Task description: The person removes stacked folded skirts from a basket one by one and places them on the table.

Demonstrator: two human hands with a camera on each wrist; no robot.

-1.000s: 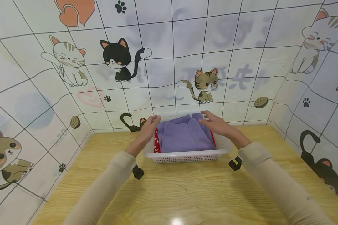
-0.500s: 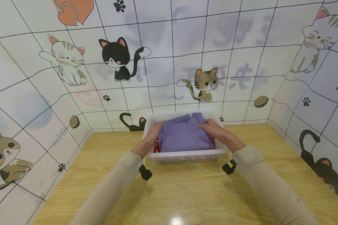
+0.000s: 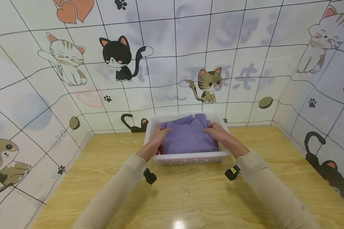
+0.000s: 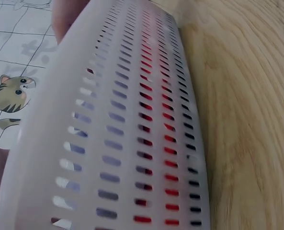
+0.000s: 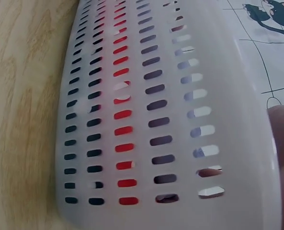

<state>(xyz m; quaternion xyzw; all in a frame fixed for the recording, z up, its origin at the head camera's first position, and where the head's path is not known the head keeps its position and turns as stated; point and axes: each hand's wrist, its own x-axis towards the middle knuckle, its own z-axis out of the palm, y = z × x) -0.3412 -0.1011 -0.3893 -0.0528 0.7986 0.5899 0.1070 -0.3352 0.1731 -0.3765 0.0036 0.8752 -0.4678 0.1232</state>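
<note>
1. Two hands on the job: left hand (image 3: 157,138) and right hand (image 3: 220,134), one at each side of the folded purple cloth (image 3: 190,140).
2. Purple cloth sits inside the white basket (image 3: 189,156), on top of some red cloth (image 3: 159,150); basket is flat on the wooden table (image 3: 183,190).
3. Grip: both narrow, apparently pinching the purple cloth's side edges, thumbs on top. Other fingers mostly hidden; firmness can't be told. Wrist views mainly show slotted basket walls.
4. Step in hand, my read: taking hold of the folded cloth, either to lift it out or settle it in; can't tell which.
5. Next move probably calls for even, level hands, keeping the fold together and not dragging the red layer along.
</note>
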